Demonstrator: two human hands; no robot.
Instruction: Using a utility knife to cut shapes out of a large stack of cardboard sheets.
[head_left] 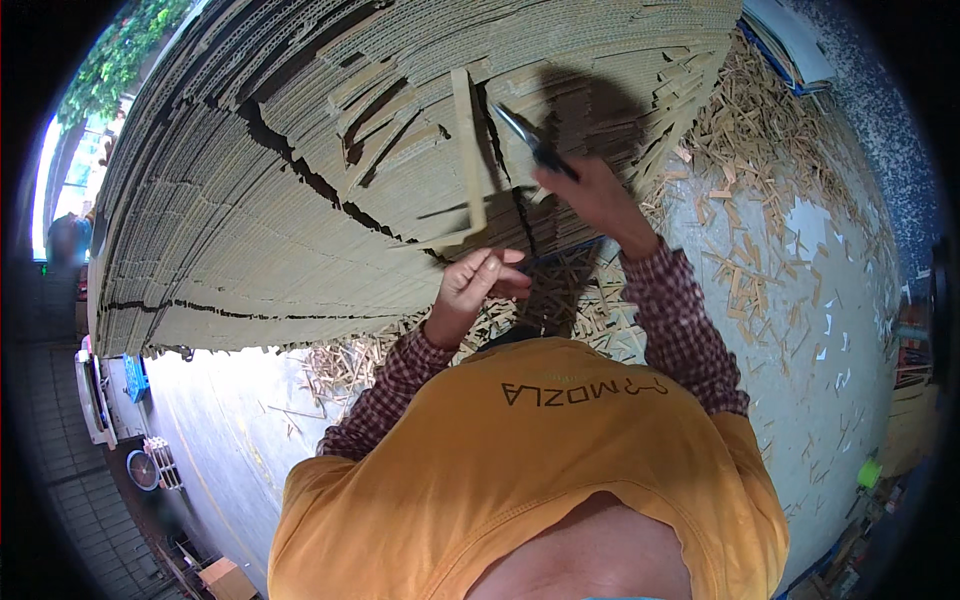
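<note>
A huge stack of corrugated cardboard sheets (270, 225) rises before me, its layered edges split by dark, jagged gaps. My right hand (598, 200) grips a hand tool (522, 130) with a bright metal end and a dark handle; its exact kind cannot be made out. The metal end is close to a dark slit in the stack. My left hand (475, 282) is lower and to the left, fingers loosely bent and apart, with nothing seen in them. Just above it, a pale L-shaped cardboard strip (467, 150) stands out from the stack's face.
Many loose cardboard scraps (760, 130) lie heaped and scattered on the grey floor (810, 400) to the right. More scraps (345, 370) lie below the stack. A bright green object (869, 473) is at the far right, and a wheel (143, 470) at the far left.
</note>
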